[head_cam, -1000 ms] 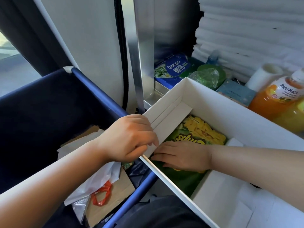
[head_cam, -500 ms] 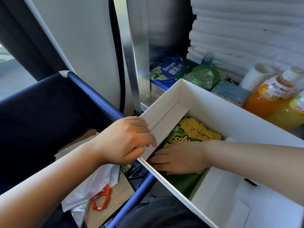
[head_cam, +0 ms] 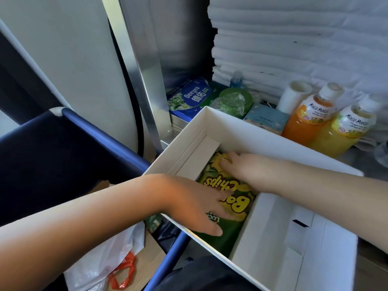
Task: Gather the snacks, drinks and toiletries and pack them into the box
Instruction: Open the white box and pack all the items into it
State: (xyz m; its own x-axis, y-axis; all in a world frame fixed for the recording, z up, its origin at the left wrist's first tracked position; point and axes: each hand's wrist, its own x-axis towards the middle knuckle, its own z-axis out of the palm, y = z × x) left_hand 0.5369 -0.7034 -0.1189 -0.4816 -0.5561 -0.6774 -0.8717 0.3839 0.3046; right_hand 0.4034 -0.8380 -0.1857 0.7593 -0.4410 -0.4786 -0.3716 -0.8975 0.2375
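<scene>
Nearest the viewer, left of the white cardboard box (head_cam: 262, 141), a crinkled white plastic bag (head_cam: 100, 259) with an orange handle lies on a flat brown cardboard sheet (head_cam: 151, 257), inside a dark blue fabric bin (head_cam: 63, 156) with a rounded blue rail.

The left hand (head_cam: 197, 206) reaches over the box's near left wall. Its fingers are extended and laid flat on the near half of a glossy green snack bag (head_cam: 231, 229), gripping nothing. The bag lies flat on the box floor, against the left wall. Its yellow lettering reads upside down from here: "chips" and "Bo" are legible.

The right hand (head_cam: 237, 164) enters across the box's right side. It rests palm down, fingers straight, on the far end of the bag.

Beyond the box's far left corner lies a soft blue pack (head_cam: 191, 97) printed "Deeyeo". Just behind the far wall are a round green item in clear crumpled film (head_cam: 233, 99) and a pale blue carton (head_cam: 266, 118). Further right behind that wall stand a white paper roll (head_cam: 294, 95), an orange drink bottle (head_cam: 308, 118) and a yellow drink bottle (head_cam: 344, 133), both labelled "MOGU MOGU". Farthest from the box, a small clear bottle of blue liquid (head_cam: 236, 79) stands before stacked white padded sheets (head_cam: 294, 38).
</scene>
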